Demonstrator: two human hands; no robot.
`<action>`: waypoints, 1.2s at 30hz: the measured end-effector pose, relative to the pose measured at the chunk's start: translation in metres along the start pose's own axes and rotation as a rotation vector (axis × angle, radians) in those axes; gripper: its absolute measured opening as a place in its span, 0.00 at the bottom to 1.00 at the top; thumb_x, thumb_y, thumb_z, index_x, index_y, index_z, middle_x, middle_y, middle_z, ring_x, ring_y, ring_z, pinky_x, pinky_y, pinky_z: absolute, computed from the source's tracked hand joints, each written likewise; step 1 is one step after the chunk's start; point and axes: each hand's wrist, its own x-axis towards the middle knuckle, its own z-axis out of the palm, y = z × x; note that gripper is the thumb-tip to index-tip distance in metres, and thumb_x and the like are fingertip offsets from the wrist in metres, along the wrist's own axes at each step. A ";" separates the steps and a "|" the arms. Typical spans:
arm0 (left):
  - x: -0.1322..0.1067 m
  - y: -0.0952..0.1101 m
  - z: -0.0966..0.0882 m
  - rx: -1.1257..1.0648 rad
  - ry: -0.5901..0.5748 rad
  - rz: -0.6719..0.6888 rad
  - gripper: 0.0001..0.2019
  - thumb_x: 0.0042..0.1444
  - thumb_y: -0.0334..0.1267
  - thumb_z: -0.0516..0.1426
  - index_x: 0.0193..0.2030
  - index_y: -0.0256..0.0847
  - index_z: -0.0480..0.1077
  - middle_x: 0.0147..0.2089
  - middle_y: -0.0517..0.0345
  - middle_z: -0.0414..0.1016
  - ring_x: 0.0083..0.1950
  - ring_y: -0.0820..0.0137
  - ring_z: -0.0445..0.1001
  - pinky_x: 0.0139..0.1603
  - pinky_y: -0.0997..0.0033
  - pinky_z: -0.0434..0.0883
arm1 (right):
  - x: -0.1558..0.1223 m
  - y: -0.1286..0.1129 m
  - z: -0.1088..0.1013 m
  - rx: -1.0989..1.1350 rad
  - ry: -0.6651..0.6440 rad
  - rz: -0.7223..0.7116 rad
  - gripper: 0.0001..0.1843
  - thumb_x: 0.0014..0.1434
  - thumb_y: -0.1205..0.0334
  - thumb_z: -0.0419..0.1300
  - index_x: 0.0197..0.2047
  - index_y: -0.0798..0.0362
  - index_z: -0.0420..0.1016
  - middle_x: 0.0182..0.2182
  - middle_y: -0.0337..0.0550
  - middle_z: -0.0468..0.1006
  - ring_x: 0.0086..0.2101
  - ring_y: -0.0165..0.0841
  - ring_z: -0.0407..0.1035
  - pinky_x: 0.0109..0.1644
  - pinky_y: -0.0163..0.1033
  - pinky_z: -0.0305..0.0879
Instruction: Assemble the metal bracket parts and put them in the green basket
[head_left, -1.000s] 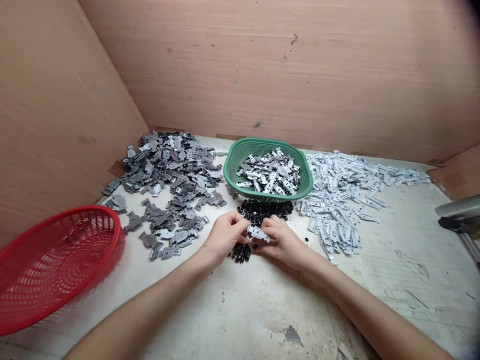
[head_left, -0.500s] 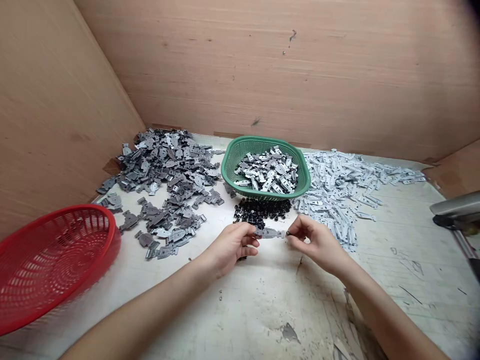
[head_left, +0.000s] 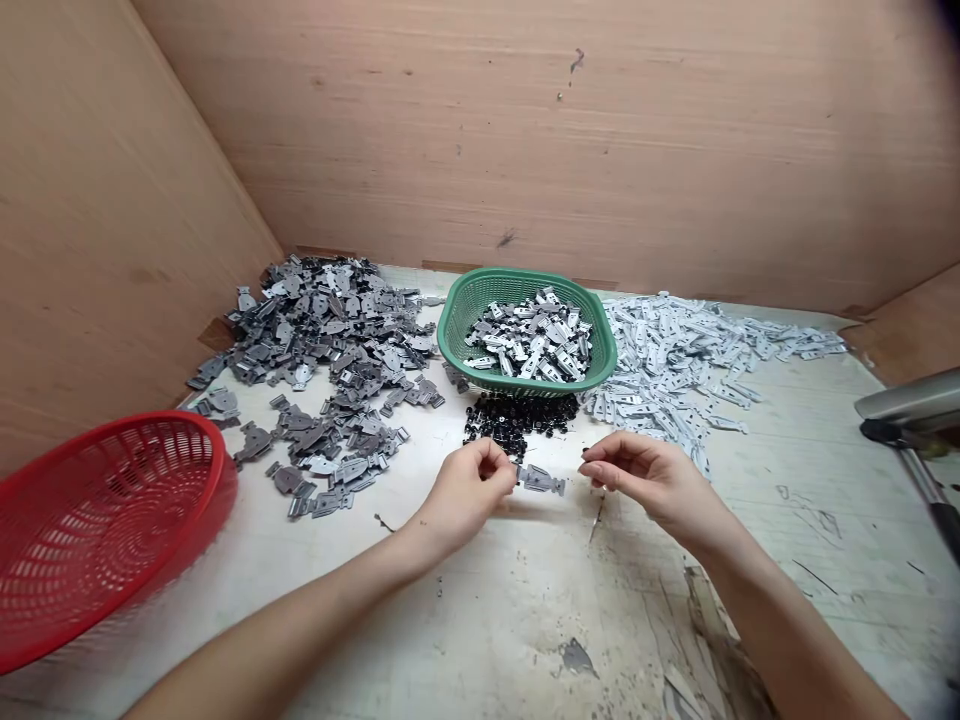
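A flat grey metal plate (head_left: 541,480) with notched ends juts rightward from my left hand (head_left: 466,492), whose thumb and curled fingers pinch its left end. My right hand (head_left: 649,485) is a short gap away from the plate's free end. Its thumb and forefinger come together around a small black part (head_left: 586,454), mostly covered by the fingertips. Just beyond the hands lies a heap of small black parts (head_left: 517,415). Behind it a green basket (head_left: 450,335) holds many assembled metal pieces (head_left: 536,340).
Grey metal plates (head_left: 330,340) are heaped at the left, pale long metal strips (head_left: 667,350) at the right. An oval red basket (head_left: 221,470) stands at the left edge. A metal bar (head_left: 911,408) reaches in from the right. Wooden panels (head_left: 525,150) enclose the worktop.
My right hand has drawn back slightly from the plate's end, where it was close before. My left hand has turned, its fingers curling in, and the plate now tilts down to the right.
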 end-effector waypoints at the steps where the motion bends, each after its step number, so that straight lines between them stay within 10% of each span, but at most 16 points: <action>1: -0.001 0.000 0.000 0.071 0.031 0.052 0.04 0.49 0.36 0.53 0.26 0.39 0.61 0.26 0.63 0.64 0.27 0.76 0.63 0.27 0.77 0.62 | 0.000 -0.001 0.001 0.023 -0.004 0.010 0.14 0.51 0.51 0.64 0.34 0.53 0.72 0.30 0.44 0.75 0.29 0.32 0.69 0.33 0.37 0.66; 24: 0.003 -0.003 -0.001 -0.064 -0.012 -0.157 0.04 0.49 0.35 0.50 0.26 0.38 0.62 0.24 0.63 0.68 0.21 0.78 0.68 0.25 0.78 0.62 | -0.017 -0.015 0.033 -0.454 0.015 -0.461 0.02 0.59 0.67 0.56 0.34 0.52 0.69 0.30 0.42 0.68 0.32 0.34 0.64 0.34 0.39 0.60; 36: 0.006 -0.009 -0.001 -0.093 -0.007 -0.170 0.06 0.48 0.38 0.51 0.25 0.39 0.61 0.22 0.62 0.67 0.22 0.76 0.66 0.26 0.75 0.66 | 0.003 0.015 -0.046 -0.986 0.210 -0.348 0.09 0.61 0.63 0.49 0.34 0.51 0.70 0.32 0.47 0.70 0.31 0.36 0.65 0.28 0.38 0.58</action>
